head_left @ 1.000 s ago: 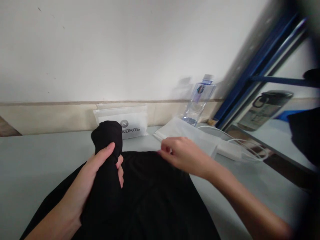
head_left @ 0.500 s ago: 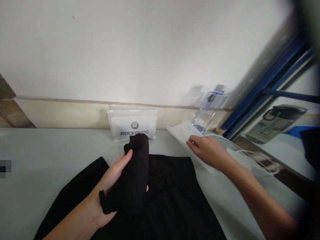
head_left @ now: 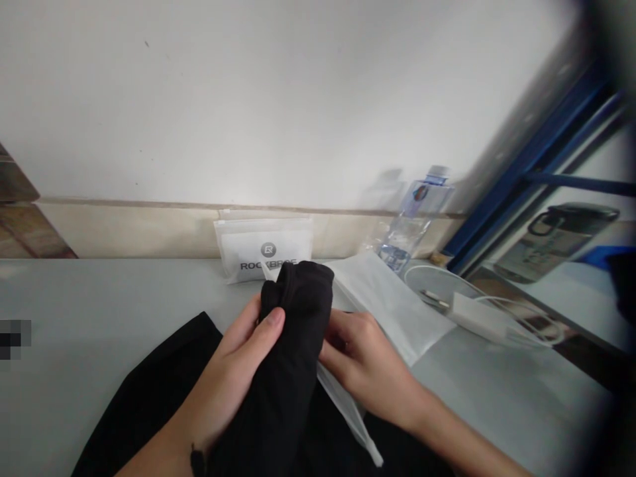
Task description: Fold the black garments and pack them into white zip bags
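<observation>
Left hand (head_left: 248,351): grip wrapped round black roll (head_left: 301,331), held above flat black cloth (head_left: 159,377) on worktop (head_left: 134,291). Right hand (head_left: 365,354) pinches thin white bag (head_left: 350,411) beside roll; fingertips hidden. Flat white bags (head_left: 392,301) near right hand. Worktop stretches far left; back edge meets wall (head_left: 278,106).

Plain black cloth (head_left: 297,344), translucent white bag (head_left: 392,301)

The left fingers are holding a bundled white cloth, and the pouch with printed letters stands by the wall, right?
Not quite: the bundled cloth is black, not white, as the head view shows. The left fingers do hold it, and the printed pouch does stand by the wall.
</observation>
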Demonstrator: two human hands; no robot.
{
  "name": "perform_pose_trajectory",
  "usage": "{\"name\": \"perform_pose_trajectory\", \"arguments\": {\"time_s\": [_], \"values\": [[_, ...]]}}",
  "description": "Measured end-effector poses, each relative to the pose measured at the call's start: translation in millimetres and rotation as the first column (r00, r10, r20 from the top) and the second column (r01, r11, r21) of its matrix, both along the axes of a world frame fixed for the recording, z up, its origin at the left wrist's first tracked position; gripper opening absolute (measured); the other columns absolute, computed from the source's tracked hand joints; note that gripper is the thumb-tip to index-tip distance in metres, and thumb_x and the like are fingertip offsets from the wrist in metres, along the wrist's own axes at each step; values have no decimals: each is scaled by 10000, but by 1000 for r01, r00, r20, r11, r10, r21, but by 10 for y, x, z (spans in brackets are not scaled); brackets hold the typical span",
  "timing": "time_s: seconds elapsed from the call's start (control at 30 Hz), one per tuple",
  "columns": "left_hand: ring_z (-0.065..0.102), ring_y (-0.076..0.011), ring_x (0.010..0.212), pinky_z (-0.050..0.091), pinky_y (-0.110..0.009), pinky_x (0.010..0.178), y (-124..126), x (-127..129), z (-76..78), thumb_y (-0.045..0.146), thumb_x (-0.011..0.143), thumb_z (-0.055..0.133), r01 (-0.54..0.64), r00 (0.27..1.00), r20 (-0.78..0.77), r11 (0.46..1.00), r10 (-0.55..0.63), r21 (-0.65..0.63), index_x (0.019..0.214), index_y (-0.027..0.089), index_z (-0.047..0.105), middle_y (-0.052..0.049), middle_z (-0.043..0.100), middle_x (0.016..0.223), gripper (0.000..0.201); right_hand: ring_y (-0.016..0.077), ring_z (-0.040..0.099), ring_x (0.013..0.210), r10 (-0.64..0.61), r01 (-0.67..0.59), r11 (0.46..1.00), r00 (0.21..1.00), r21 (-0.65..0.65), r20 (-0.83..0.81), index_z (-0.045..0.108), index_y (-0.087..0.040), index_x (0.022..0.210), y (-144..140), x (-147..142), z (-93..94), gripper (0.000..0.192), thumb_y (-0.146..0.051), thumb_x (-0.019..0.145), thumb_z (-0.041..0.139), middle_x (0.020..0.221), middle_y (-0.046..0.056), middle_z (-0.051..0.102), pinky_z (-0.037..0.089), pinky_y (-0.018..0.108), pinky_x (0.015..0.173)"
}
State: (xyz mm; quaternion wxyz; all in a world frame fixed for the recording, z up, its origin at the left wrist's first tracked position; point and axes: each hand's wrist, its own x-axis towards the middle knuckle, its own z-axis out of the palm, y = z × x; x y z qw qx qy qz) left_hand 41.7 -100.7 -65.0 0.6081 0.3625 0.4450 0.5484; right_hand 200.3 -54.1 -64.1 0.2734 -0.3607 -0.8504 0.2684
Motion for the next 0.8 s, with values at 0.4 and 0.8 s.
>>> {"name": "perform_pose_trajectory", "arguments": {"time_s": [0.4, 0.8], "values": [[514, -207, 1176, 386, -299, 987, 82, -79, -124, 360, 853, 559, 222, 960, -169, 974, -225, -36, 1232, 262, 523, -11, 575, 1269, 393, 98, 407, 461, -297, 306, 952, 901, -22, -317, 489, -188, 689, 48, 37, -9, 285, -366, 905, 436, 514, -43, 441, 321, 216, 435], [609, -200, 1016, 499, -283, 821, 103, 13, -152, 324, 883, 498, -137, 982, 129, 990, 139, -24, 1263, 222, 438, -14, 619, 1167, 398, 105, 478, 500, 196, -246, 940, 957, 237, 213, 451, -196, 774, -293, -100, 11, 222, -232, 956, 328, 606, -29, 493, 351, 241, 500]]}}
